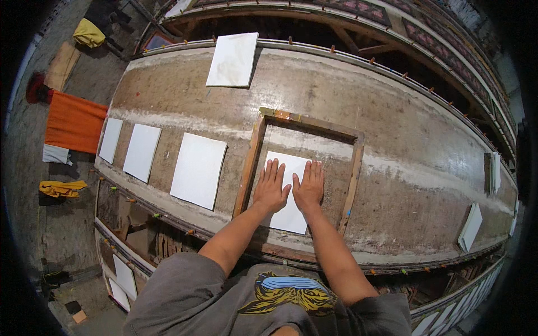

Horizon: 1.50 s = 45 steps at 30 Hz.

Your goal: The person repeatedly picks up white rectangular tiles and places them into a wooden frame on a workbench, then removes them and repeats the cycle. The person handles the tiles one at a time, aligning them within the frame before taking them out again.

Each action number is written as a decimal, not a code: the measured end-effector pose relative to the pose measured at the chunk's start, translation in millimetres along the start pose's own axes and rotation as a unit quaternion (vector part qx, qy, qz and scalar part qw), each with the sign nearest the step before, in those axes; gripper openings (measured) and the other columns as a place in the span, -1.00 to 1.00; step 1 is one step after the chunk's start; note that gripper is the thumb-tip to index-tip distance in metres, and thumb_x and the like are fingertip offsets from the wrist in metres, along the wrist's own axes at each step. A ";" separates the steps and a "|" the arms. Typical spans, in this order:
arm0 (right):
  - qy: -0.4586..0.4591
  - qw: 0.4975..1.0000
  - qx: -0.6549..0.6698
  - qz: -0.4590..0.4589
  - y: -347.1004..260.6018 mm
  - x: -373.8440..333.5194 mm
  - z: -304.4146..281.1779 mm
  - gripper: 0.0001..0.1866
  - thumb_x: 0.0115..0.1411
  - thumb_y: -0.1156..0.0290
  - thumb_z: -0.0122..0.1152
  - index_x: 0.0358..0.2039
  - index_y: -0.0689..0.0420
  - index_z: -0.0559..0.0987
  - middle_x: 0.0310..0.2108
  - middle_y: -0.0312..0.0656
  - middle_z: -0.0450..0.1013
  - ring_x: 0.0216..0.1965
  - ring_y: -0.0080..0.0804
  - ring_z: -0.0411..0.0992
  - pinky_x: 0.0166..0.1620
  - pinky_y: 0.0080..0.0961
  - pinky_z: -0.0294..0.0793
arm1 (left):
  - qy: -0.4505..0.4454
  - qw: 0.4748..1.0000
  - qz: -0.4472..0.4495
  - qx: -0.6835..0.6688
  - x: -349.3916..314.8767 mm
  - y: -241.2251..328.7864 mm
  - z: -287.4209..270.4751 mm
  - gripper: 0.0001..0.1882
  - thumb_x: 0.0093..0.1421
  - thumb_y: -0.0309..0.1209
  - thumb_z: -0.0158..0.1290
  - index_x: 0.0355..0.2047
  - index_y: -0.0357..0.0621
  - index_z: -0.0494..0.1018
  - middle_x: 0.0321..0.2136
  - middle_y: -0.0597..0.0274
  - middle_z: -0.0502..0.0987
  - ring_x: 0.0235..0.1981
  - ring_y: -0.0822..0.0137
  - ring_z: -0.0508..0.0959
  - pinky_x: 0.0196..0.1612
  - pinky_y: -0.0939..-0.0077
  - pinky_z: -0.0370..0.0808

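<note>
Both my hands lie flat, fingers stretched out, over a white rectangular sheet or panel (288, 219). My left hand (271, 189) covers its left side, and my right hand (308, 189) covers its upper right, the thumbs pointing toward each other. Around the white panel sits a rectangular wooden frame (352, 179), worn and spotted with paint, on the long stained table (414, 207). Whether a mesh is stretched across the frame, I cannot tell. Neither hand grips anything.
To the left lie white panels: a large one (199, 170), a middle one (142, 152) and a narrow one (111, 140). Another (232, 60) rests at the far edge. More white pieces (470, 227) are at the right end. An orange cloth (75, 123) hangs off the left end.
</note>
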State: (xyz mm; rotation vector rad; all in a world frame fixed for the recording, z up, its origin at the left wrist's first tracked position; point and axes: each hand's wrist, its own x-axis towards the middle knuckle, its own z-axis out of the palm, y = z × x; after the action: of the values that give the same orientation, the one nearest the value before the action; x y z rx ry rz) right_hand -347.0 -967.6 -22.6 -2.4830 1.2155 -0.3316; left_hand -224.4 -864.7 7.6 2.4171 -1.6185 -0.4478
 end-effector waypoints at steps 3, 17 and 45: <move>0.024 1.000 -0.006 -0.008 -0.2 -1.4 16.2 -0.22 0.36 0.06 0.07 0.36 0.43 0.18 0.43 0.23 0.05 0.47 0.13 -0.03 0.47 0.01 -0.10 | 0.005 1.000 0.003 0.003 3.0 -0.1 3.0 -0.24 0.39 -0.10 -0.12 0.44 -0.30 -0.02 0.47 -0.27 -0.12 0.51 -0.17 -0.17 0.50 -0.05 -0.21; -0.006 0.977 -0.048 0.207 55.8 -85.5 -109.1 -0.18 0.16 -0.02 0.35 0.30 0.16 0.32 0.19 0.15 0.34 0.27 0.10 0.29 0.19 0.05 0.36 | 0.006 0.999 -0.011 0.032 -10.8 -24.6 -4.7 -0.14 0.33 -0.03 -0.01 0.47 -0.23 -0.06 0.48 -0.22 -0.16 0.51 -0.19 -0.18 0.48 -0.11 -0.22; 0.071 0.976 -0.033 0.205 105.1 -115.2 -171.3 -0.38 0.28 0.23 0.21 0.29 0.20 0.31 0.07 0.12 0.46 0.01 0.15 0.50 0.00 0.00 0.52 | 0.172 0.967 -0.099 -0.157 -64.8 -31.0 -79.1 -0.49 0.26 -0.11 0.14 0.06 -0.24 0.48 -0.18 -0.13 0.49 -0.10 -0.19 0.53 -0.07 -0.04 0.48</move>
State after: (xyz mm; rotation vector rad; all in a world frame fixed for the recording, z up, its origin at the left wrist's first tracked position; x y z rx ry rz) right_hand -552.7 -971.8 83.7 -2.2143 1.7799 -0.3657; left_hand -192.6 -793.2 80.5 2.2670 -1.0800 -0.2700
